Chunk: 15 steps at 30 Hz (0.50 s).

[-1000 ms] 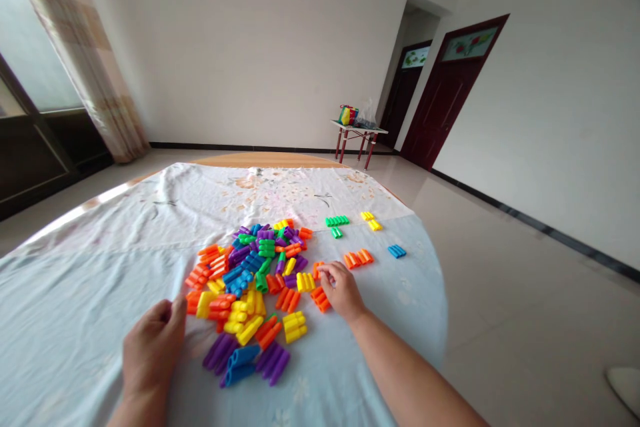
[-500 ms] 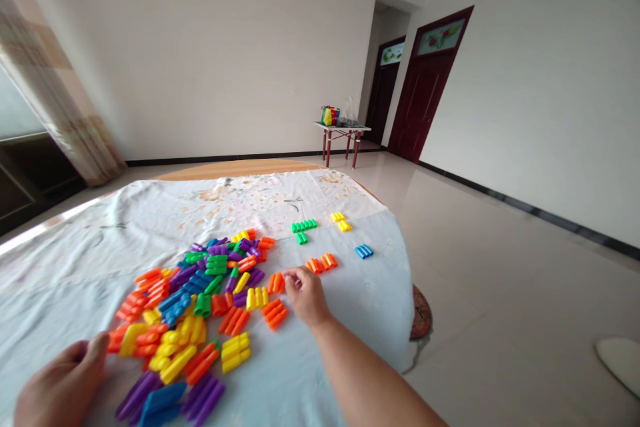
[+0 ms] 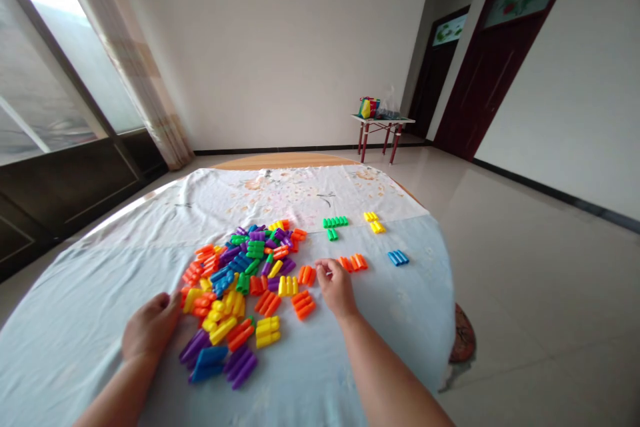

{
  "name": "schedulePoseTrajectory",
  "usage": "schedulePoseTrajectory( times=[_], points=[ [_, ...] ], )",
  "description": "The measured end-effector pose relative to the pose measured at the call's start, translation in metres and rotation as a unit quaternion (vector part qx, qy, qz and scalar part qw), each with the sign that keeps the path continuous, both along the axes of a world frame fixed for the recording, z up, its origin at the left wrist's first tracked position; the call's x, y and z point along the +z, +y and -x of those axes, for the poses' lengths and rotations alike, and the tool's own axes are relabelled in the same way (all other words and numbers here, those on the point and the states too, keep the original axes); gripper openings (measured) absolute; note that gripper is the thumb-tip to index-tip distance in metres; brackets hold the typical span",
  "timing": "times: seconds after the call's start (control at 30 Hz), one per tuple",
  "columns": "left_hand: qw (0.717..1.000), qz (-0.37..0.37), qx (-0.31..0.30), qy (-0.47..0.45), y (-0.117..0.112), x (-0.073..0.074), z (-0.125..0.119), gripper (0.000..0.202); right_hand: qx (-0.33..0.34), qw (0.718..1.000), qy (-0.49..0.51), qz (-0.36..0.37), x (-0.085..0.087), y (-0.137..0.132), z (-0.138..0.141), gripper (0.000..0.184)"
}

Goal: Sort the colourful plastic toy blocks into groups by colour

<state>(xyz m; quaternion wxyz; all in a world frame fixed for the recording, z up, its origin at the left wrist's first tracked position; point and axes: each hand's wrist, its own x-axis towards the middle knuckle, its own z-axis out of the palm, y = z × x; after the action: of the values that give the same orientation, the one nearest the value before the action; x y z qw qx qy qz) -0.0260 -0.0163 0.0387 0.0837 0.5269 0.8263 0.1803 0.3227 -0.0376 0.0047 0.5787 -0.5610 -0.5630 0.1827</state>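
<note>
My left hand [image 3: 153,325] rests at the left edge of a heap of plastic building pieces [image 3: 245,265] shaped like joined tubes. Its fingers are curled and its thumb meets the orange pieces there; what lies inside the fingers is hidden. My right hand [image 3: 337,288] is at the heap's right side, thumb and fingertips pinched together. Just left of those fingertips lies an orange piece [image 3: 307,275]. Beyond the knuckles is a row of orange pieces [image 3: 354,262], partly covered by the hand. Whether the pinch holds anything cannot be made out.
Apart from the heap lie green pieces [image 3: 335,221], yellow pieces [image 3: 374,222] and a blue piece [image 3: 399,257]. A wrinkled cloth [image 3: 400,340] covers the round table. A small table [image 3: 383,120] with bags stands by the far wall. A round reddish stool [image 3: 463,337] shows beyond the right edge.
The camera has turned left, so the whole scene sits further right and more window shows. My right fingertips have drawn slightly away from the orange piece. My left hand stays by the heap.
</note>
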Motion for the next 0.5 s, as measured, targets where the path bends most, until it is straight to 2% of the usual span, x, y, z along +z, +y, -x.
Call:
schedulePoseTrajectory(
  times=[0.5],
  points=[
    [0.999,-0.02,0.0,-0.036,-0.0036,-0.0074,-0.0022,0.041,0.042,0.998,-0.05,0.001,-0.002,-0.0084,0.0013,0.023]
  ],
)
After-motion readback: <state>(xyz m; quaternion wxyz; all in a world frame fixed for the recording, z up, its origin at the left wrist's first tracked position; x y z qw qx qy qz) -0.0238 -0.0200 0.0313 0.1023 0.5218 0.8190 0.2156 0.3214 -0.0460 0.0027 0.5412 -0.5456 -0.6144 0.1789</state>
